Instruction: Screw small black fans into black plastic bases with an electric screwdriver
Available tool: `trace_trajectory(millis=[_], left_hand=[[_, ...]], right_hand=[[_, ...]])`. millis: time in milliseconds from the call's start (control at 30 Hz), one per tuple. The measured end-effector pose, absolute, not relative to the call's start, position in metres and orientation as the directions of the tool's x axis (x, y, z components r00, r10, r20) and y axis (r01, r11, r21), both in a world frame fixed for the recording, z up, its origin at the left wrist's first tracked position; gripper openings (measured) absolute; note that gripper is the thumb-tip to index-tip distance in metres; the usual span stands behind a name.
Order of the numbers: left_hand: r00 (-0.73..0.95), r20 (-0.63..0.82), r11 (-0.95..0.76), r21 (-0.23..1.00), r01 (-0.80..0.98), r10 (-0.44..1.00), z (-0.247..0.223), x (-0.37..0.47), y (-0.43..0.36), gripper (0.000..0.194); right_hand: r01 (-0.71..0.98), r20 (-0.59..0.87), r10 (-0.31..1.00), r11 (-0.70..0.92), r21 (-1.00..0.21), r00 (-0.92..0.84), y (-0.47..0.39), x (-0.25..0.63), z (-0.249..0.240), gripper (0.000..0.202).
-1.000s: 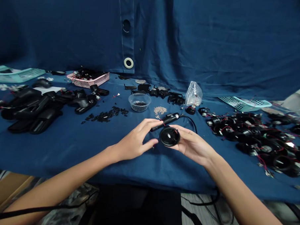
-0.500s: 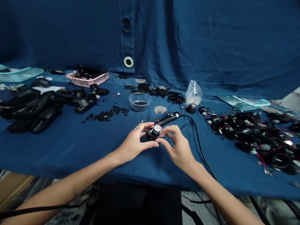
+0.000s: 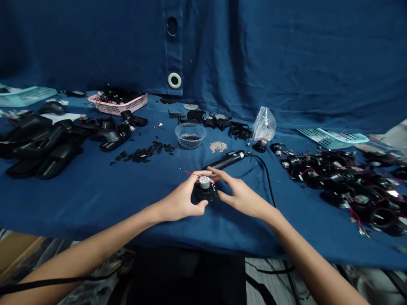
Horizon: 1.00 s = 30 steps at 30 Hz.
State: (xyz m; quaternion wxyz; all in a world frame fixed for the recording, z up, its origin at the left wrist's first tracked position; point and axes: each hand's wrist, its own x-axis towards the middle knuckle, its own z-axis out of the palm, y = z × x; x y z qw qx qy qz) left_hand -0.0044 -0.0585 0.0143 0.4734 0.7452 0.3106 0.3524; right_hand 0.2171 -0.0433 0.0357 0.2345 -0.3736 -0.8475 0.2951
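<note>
A small silver motor (image 3: 204,182) with a red wire sits in a round black plastic housing (image 3: 206,194) at the middle of the table. My left hand (image 3: 181,198) curls round the housing's left side, thumb along the near edge. From the right, my right hand (image 3: 244,197) grips the far right side, its fingertips by the red wire. Just behind both hands lies a black electric screwdriver (image 3: 226,161), its cord running off to the right. Small silver screws (image 3: 218,147) form a pile beyond it. My fingers hide parts of the housing.
A clear tub (image 3: 190,136) holds small dark parts, with loose black pieces (image 3: 146,152) to its left. Black casings (image 3: 49,141) are heaped at left, and wired round housings (image 3: 353,190) at right. A pink basket (image 3: 124,106) and a plastic bag (image 3: 264,123) stand farther back.
The housing has turned and shifted slightly left, so its red wire now points out to the left. My right hand has moved left, its fingers reaching over the far side.
</note>
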Motion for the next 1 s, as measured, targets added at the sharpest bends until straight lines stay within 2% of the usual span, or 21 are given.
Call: trace_trajectory(millis=[100,200,267,367,433,500,600,733,767,800,867,900,933,1000], left_hand=[[0.567,0.164,-0.294,0.945,0.144,0.807,0.008,-0.003,-0.056,0.064],[0.564,0.102,-0.256,0.945,0.202,0.82,0.003,0.001,-0.051,0.054],[0.558,0.093,-0.281,0.924,0.261,0.825,0.001,0.004,-0.048,0.048],[0.581,0.141,-0.408,0.839,0.36,0.802,0.001,0.009,-0.044,0.038],[0.622,0.161,-0.495,0.766,0.411,0.767,0.0,0.011,-0.04,0.038],[0.664,0.153,-0.556,0.698,0.452,0.732,0.0,0.011,-0.037,0.042],[0.687,0.107,-0.572,0.654,0.496,0.718,0.0,0.004,-0.035,0.053],[0.678,0.022,-0.489,0.709,0.508,0.735,0.01,-0.025,-0.037,0.081],[0.69,0.016,-0.47,0.744,0.475,0.723,0.016,-0.036,-0.035,0.078],[0.702,0.02,-0.445,0.786,0.429,0.712,0.023,-0.049,-0.03,0.066],[0.672,0.055,-0.363,0.873,0.326,0.738,0.04,-0.074,-0.008,0.035],[0.617,0.086,-0.336,0.892,0.302,0.782,0.049,-0.086,0.01,0.032],[0.506,0.158,-0.353,0.88,0.317,0.848,0.057,-0.095,0.033,0.035],[0.253,0.262,-0.36,0.768,0.53,0.931,0.067,-0.108,0.091,0.034]], right_hand=[[0.543,0.184,0.78,0.563,-0.624,-0.598,-0.04,0.217,0.03,0.034],[0.626,0.24,0.779,0.614,-0.481,-0.58,-0.042,0.22,0.028,0.029],[0.695,0.281,0.752,0.659,-0.289,-0.596,-0.045,0.225,0.029,0.03],[0.725,0.299,0.683,0.687,0.047,-0.667,-0.048,0.232,0.028,0.029],[0.716,0.265,0.671,0.682,0.147,-0.693,-0.049,0.236,0.023,0.028],[0.733,0.232,0.699,0.67,0.116,-0.676,-0.05,0.237,0.016,0.027],[0.767,0.208,0.76,0.638,-0.065,-0.615,-0.05,0.236,0.008,0.029],[0.758,0.194,0.807,0.591,-0.277,-0.558,-0.055,0.237,0.008,0.055],[0.75,0.201,0.813,0.583,-0.313,-0.547,-0.057,0.237,0.01,0.058],[0.74,0.227,0.816,0.578,-0.344,-0.532,-0.06,0.237,0.012,0.057],[0.705,0.349,0.805,0.591,-0.393,-0.48,-0.065,0.233,0.015,0.05],[0.675,0.435,0.783,0.612,-0.411,-0.445,-0.067,0.229,0.016,0.047],[0.636,0.52,0.749,0.644,-0.425,-0.41,-0.068,0.223,0.017,0.046],[0.541,0.648,0.669,0.718,-0.438,-0.364,-0.069,0.208,0.018,0.047]])
